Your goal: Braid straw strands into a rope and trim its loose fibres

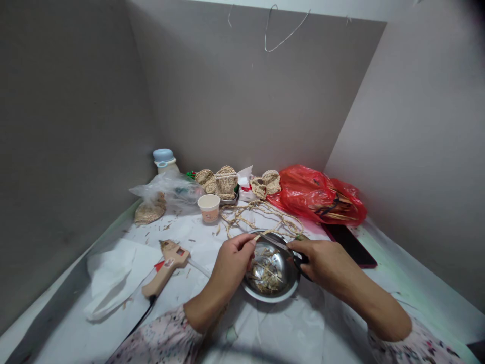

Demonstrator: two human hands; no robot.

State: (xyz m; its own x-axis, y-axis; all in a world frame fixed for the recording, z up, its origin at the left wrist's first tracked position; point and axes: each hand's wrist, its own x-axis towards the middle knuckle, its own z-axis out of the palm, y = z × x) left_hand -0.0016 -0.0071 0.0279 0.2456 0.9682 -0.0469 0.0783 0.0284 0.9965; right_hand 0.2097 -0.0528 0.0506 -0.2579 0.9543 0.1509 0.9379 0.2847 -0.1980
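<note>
My left hand pinches a strand of straw-coloured braided cord between thumb and fingertips. The rest of that cord lies in loose loops behind the bowl. In my right hand is a pair of scissors with dark handles, its blades pointing left to the strand by my left fingertips. Below both hands sits a round metal bowl with dry straw clippings inside. My fingers hide part of the scissor handles.
A glue gun lies at left beside crumpled white paper. Behind stand a paper cup, a blue-lidded bottle, a clear plastic bag and woven straw pieces. Right are a red plastic bag and dark tablet.
</note>
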